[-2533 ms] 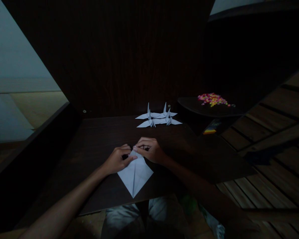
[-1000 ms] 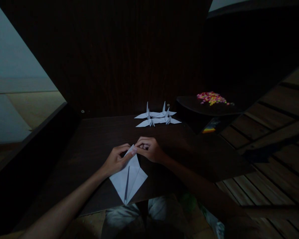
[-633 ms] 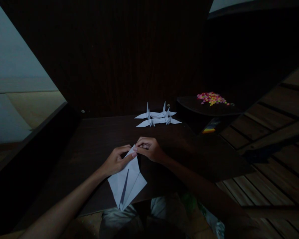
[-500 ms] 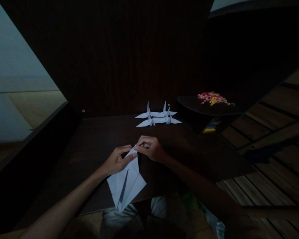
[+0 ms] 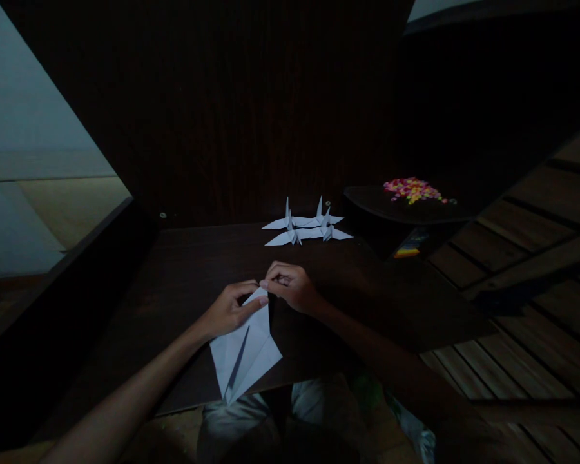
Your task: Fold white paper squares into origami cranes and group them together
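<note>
A folded sheet of white paper (image 5: 251,354) lies over the front edge of the dark table, its near corner pointing toward my lap. My left hand (image 5: 232,309) grips its upper part, thumb lying on top and fingers behind. At the far tip, my right hand (image 5: 292,287) pinches the paper between thumb and curled fingers. The two hands almost touch there. A dark slit runs down the middle of the paper's lower half. Beyond my hands, several white origami cranes (image 5: 290,237) stand close together with wings spread.
The dark wooden table (image 5: 188,258) meets a tall dark panel (image 5: 246,116) at the back. To the right, a rounded shelf (image 5: 367,205) bears a heap of small colourful pieces (image 5: 413,190). A raised side board (image 5: 77,277) borders the left. Wooden slats (image 5: 536,348) show at the right.
The paper's near corner has shifted slightly up and to the left. Both hands keep nearly the same place and grip; the cranes have not moved.
</note>
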Available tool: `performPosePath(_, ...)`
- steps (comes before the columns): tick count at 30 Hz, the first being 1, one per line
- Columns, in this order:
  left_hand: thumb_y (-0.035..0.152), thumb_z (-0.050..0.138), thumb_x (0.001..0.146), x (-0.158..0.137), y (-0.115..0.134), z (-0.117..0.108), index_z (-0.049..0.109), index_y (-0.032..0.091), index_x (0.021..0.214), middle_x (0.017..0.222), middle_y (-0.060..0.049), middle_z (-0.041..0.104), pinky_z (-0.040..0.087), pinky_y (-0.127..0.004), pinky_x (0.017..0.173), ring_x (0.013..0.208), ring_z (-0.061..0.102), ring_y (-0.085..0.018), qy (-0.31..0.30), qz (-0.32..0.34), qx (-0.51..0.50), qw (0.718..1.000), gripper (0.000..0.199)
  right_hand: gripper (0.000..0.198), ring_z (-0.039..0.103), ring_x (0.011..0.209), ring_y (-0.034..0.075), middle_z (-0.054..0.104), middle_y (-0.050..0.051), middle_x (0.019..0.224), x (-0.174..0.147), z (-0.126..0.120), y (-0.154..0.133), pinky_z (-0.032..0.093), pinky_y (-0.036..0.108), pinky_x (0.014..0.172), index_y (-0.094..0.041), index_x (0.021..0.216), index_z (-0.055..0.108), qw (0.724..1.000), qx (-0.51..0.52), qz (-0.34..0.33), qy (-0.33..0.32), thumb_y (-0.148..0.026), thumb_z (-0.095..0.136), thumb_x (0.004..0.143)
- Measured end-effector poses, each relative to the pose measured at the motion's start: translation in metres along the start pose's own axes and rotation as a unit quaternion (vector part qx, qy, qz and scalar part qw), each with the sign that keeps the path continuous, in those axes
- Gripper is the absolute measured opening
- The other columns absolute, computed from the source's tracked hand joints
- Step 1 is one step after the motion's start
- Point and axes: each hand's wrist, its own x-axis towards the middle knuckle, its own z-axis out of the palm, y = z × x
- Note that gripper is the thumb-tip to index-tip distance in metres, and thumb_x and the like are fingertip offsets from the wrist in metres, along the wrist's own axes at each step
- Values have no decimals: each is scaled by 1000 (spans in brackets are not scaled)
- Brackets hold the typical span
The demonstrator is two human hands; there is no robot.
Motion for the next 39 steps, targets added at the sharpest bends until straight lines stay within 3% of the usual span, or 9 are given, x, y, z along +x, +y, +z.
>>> performPosePath(7,38,59,83,2,-1,-6,66,14,78,75,-2,62,45,-24,61,68,56,-15,92,-32,-30,995,26,20,48,58,8,56,0,75,0,-3,1,37,19,50,-15,76,63,999,-15,28,-15,-33,58,84)
performPosePath(14,34,66,78,3,1,-9,68,14,73,71,-2,62,44,-23,57,64,57,-14,179,-26,-71,981,21,12,51,63,11,59,2,76,-2,-4,7,40,23,56,-15,78,65,982,-168,-53,-71,-27,63,81)
performPosePath(20,29,68,77,3,3,-9,68,15,70,73,-3,63,46,-25,61,68,59,-15,187,4,-20,982,16,15,55,65,13,61,3,73,-3,-3,8,42,25,61,-16,77,66,973,-192,-99,-78,-26,58,85)
performPosePath(26,26,66,78,2,6,-10,69,15,67,72,-3,65,48,-25,62,67,61,-15,186,13,17,982,16,18,51,56,11,58,2,65,-3,-2,6,40,22,55,-14,73,66,971,-194,-119,-73,-26,59,85)
performPosePath(39,24,68,77,1,-1,-10,72,16,72,75,-5,68,50,-26,64,70,64,-17,181,21,2,983,10,16,51,56,10,61,2,66,-4,-1,7,40,21,53,-14,73,69,971,-196,-121,-70,-23,60,84)
